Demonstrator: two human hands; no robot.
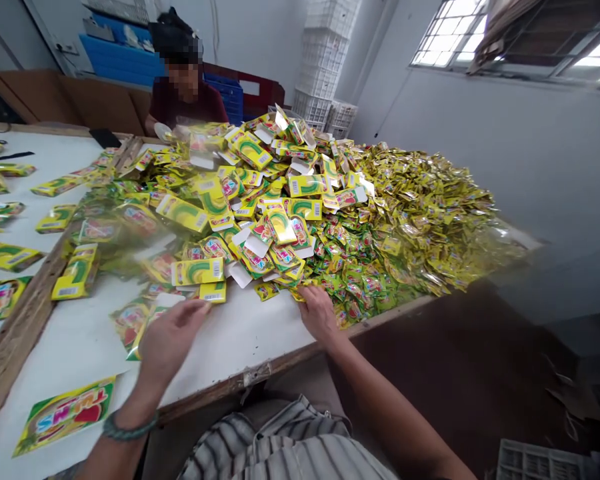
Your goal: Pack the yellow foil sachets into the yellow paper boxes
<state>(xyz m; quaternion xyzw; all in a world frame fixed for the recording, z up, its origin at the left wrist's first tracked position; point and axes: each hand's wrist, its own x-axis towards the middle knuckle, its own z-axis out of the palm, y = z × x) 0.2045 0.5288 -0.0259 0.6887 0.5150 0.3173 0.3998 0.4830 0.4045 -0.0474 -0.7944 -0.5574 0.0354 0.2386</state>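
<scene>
Touching a box [213, 292] fronting the pile [250, 152], half-curled left hand [173, 339] is showing unclear grip; bent-fingered right hand [320, 312] is meeting sachets [357, 277], hold hidden. Risk: one careless tug toppling boxes.

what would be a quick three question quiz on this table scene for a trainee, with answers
1. Which wrist wears the dark green-grey braided bracelet?

2. Which things are nearest the right hand?
a) white plastic lattice crates
b) small glossy yellow-and-green packets
c) barred windows

3. True or false: many yellow-and-green rectangular cardboard boxes lie in a jumbled heap.

Key: 1. The left; 2. b; 3. True
</scene>
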